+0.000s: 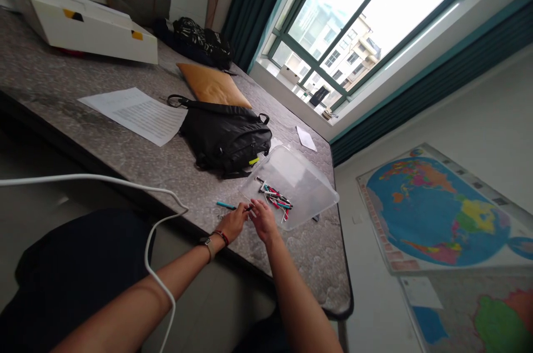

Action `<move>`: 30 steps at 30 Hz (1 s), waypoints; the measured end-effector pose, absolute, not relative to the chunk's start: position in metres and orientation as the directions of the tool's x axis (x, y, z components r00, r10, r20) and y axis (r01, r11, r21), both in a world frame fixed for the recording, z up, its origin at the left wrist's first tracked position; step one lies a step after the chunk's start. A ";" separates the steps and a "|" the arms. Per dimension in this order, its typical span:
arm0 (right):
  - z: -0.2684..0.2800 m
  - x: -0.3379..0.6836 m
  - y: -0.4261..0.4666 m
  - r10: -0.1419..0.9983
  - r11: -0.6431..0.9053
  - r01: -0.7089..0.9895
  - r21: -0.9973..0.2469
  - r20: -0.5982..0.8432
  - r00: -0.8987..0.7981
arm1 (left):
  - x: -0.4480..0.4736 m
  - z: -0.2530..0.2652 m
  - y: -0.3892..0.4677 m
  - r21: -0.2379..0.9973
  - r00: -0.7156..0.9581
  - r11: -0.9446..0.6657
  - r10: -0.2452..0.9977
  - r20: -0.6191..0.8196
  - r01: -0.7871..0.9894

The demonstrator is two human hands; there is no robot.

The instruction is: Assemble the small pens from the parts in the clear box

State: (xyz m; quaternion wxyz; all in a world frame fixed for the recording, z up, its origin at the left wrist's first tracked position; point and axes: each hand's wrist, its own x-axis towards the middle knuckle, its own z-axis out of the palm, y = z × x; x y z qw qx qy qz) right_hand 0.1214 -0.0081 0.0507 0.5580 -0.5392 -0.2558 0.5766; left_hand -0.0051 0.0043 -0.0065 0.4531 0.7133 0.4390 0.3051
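Observation:
Both hands meet at the near edge of the mattress, just left of a clear plastic bin. My left hand (pixel 234 223) is closed, with a dark, thin pen-like piece (pixel 250 208) showing at its fingertips. The fingers of my right hand (pixel 263 221) pinch at the same piece, close to the bin's rim. A teal pen (pixel 225 205) sticks out to the left beside my left hand; whether it joins the dark piece is hidden by the fingers. Inside the translucent bin (pixel 310 186) lies a loose heap of red, white, black and teal pens (pixel 275 197).
A black backpack (pixel 229 136) lies behind the bin, beside a brown padded envelope (pixel 214 85) and a printed sheet (pixel 139 114). Farther back is a white box (pixel 95 34). A white cable (pixel 160 223) crosses over my left forearm. The mattress (pixel 291 258) ends near my arms.

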 end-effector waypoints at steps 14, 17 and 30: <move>0.036 0.119 -0.014 0.903 -0.208 -0.482 -0.851 -0.356 0.240 | -0.005 -0.006 0.005 0.908 0.435 -0.208 0.900 0.031 0.365; 0.034 0.120 -0.016 0.904 -0.205 -0.488 -0.849 -0.355 0.238 | -0.005 -0.008 0.005 0.900 0.429 -0.243 0.901 0.070 0.362; 0.036 0.118 -0.015 0.917 -0.182 -0.524 -0.832 -0.336 0.215 | -0.007 -0.001 0.004 0.901 0.429 -0.212 0.903 0.032 0.379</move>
